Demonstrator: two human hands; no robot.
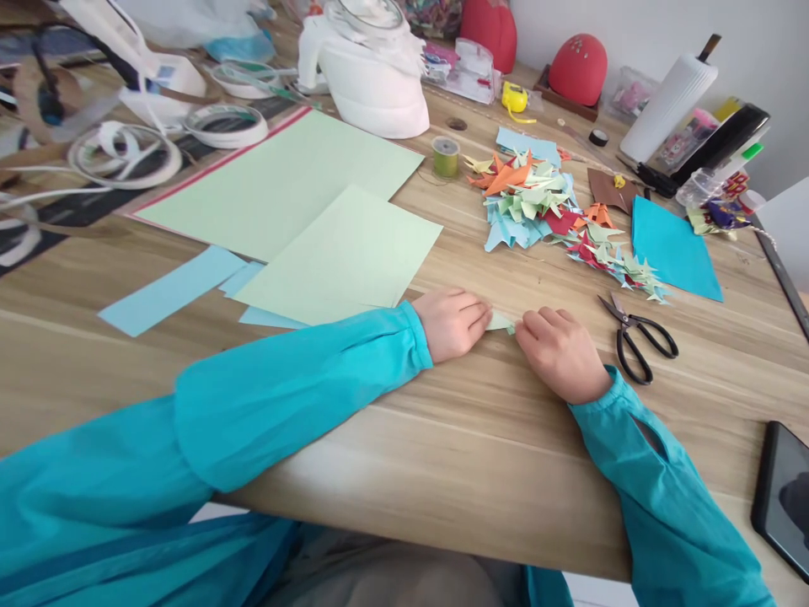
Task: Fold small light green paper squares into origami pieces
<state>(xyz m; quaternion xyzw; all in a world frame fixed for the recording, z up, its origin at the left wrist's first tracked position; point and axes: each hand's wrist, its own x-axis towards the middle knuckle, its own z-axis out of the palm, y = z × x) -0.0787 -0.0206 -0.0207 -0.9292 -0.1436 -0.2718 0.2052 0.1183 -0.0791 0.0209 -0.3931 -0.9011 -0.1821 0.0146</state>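
Observation:
My left hand [452, 322] and my right hand [561, 354] rest on the wooden table [442, 438], fingers curled toward each other. Between them they pinch a small folded piece of pale green paper [500, 321], mostly hidden by the fingers. Both arms wear teal sleeves. Just behind the left hand lies a pale green sheet [345, 253] on top of a larger pale green sheet [278, 181].
Black scissors [638, 335] lie right of my right hand. A pile of folded coloured paper pieces [549, 215] sits behind, with a blue sheet [673, 249], a green thread spool [446, 156], light blue strips [170, 291], tape rolls [224, 125] and a phone [784, 497] at the right edge.

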